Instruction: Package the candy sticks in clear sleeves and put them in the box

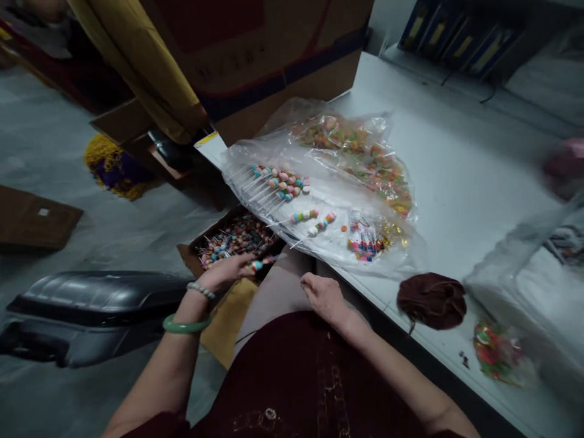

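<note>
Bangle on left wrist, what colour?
The bangle is solid jade green, best seen in the head view.

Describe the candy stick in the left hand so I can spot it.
Above an open brown cardboard box of candy sticks, find the left hand wearing a green bangle. Its fingers pinch one teal-and-pink beaded stick, the only one held.

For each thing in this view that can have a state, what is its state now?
Left hand: closed around a candy skewer.
Right hand: empty, palm down, fingers loosely curled.
Cardboard box: open, full of candy sticks.
Clear plastic bag: crumpled, lying on the white table, more skewers on top.
Grey suitcase: closed, lying on the floor.
Brown cloth: bunched up on the table.
</note>
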`<action>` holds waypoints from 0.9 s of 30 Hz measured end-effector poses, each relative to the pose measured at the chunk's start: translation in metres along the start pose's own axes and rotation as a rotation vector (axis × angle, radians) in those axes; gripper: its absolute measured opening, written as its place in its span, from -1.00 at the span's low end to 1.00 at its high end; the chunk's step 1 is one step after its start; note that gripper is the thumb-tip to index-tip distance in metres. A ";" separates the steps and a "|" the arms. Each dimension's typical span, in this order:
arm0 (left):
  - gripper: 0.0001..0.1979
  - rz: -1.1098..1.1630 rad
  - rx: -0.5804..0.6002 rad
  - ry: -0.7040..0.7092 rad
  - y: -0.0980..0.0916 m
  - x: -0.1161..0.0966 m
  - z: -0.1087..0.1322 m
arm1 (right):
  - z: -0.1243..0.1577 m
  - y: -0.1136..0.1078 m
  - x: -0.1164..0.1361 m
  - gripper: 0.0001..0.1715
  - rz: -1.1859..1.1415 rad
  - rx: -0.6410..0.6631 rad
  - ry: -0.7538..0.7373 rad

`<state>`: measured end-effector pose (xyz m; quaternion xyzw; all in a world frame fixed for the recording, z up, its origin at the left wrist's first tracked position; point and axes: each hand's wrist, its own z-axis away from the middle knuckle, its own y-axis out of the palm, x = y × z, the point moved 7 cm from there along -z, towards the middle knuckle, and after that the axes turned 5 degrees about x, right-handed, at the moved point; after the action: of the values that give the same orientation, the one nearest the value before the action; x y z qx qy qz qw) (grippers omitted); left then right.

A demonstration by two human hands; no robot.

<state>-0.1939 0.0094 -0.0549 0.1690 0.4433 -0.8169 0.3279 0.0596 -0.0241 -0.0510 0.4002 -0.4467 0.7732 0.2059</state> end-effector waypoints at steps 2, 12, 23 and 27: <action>-0.69 -0.306 -0.267 -0.013 -0.014 -0.012 0.001 | 0.000 -0.006 -0.013 -0.83 -0.063 -0.011 0.053; -0.73 -0.387 -0.218 0.235 0.076 -0.115 -0.044 | -0.002 -0.015 -0.049 -0.84 -0.308 -0.108 0.192; -0.87 0.792 -0.039 0.142 0.130 -0.107 -0.022 | -0.025 -0.034 -0.051 -0.72 -0.302 -0.249 0.280; -0.79 1.077 0.172 0.173 0.157 -0.124 -0.001 | -0.015 -0.034 -0.055 -0.65 -0.617 -0.299 0.212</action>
<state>0.0040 -0.0037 -0.0820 0.4648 0.2512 -0.5499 0.6469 0.1086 0.0087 -0.0815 0.3992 -0.3892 0.6381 0.5310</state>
